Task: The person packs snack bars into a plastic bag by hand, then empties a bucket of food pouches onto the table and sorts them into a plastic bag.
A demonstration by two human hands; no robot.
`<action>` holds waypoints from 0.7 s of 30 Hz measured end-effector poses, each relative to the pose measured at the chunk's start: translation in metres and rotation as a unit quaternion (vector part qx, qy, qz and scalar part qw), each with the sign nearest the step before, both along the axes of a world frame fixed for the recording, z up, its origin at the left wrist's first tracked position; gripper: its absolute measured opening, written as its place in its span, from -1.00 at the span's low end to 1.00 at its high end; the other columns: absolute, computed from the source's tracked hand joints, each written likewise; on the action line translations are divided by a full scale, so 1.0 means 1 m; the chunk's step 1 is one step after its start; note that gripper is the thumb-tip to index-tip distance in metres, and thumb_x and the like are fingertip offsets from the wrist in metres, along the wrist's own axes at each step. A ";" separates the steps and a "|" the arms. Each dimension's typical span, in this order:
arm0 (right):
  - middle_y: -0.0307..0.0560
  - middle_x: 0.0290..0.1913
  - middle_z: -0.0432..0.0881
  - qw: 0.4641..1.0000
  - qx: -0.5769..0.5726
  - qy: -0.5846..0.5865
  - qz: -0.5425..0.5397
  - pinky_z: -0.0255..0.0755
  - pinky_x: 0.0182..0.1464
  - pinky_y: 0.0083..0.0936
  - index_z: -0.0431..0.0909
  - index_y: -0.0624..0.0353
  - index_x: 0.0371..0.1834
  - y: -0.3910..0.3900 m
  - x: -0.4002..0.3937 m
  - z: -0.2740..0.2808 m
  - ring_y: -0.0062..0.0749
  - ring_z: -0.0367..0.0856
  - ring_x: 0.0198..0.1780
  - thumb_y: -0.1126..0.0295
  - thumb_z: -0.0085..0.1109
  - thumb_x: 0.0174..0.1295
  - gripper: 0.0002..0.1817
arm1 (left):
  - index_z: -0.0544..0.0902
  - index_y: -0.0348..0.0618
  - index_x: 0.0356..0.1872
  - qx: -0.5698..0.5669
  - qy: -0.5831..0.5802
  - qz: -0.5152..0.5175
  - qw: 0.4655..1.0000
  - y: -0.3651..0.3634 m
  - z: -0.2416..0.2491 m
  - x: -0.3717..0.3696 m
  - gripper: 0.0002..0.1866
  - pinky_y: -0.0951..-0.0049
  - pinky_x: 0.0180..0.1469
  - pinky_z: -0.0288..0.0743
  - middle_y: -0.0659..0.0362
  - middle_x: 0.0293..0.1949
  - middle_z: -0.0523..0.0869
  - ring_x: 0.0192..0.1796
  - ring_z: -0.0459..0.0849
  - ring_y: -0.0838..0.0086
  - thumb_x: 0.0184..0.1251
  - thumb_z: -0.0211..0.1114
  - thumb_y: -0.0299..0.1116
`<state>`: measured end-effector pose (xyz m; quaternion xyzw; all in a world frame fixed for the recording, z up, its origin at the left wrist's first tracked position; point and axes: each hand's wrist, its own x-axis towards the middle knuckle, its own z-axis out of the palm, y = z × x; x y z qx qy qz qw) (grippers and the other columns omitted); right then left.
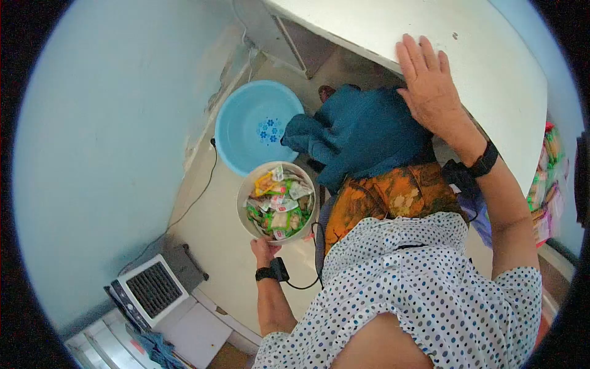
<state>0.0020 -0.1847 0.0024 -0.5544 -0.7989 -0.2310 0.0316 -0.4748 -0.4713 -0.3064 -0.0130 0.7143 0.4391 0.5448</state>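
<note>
A pale round bowl full of small wrapped packets hangs over the floor at my left side. My left hand grips its near rim, with the fingers partly hidden by the bowl. On the white table top my right hand lies flat near the edge, fingers stretched and holding nothing. Just beyond the bowl stands a large light blue basin with a blue flower print on its bottom. A dark teal cloth lies across my lap.
An air cooler stands at the lower left by the blue wall. A black cable runs along the floor towards it. Colourful packets in clear plastic are at the far right, beside the table.
</note>
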 end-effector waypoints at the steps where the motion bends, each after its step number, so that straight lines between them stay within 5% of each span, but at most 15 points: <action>1: 0.14 0.43 0.22 1.000 0.006 0.001 0.002 0.25 0.30 0.11 0.16 0.29 0.41 -0.001 0.002 0.001 0.13 0.21 0.41 0.24 0.37 0.08 -0.15 | 0.22 -0.37 -0.08 -0.023 0.024 -0.022 0.999 0.009 0.011 0.006 -0.55 0.07 -0.49 0.70 -0.20 -0.27 0.57 -0.44 0.69 0.07 0.00 0.20 -0.56; 11: 0.18 0.37 0.28 0.999 0.043 0.006 0.003 0.24 0.28 0.16 0.24 0.33 0.34 -0.007 0.014 0.000 0.17 0.27 0.36 0.44 0.08 0.17 -0.38 | 0.33 -0.38 -0.02 -0.114 0.124 -0.123 0.978 0.013 0.042 0.013 -0.55 0.19 -0.63 0.68 -0.14 -0.30 0.62 -0.54 0.68 0.14 0.04 0.22 -0.48; 21: 0.22 0.40 0.24 0.998 0.015 0.055 0.010 0.15 0.35 0.13 0.22 0.37 0.36 -0.016 0.018 -0.002 0.18 0.21 0.41 0.31 0.25 0.14 -0.27 | 0.30 -0.31 -0.16 -0.074 0.168 -0.113 0.976 0.025 0.115 0.022 -0.65 0.21 -0.58 0.71 -0.10 -0.35 0.62 -0.51 0.70 0.17 0.03 0.22 -0.52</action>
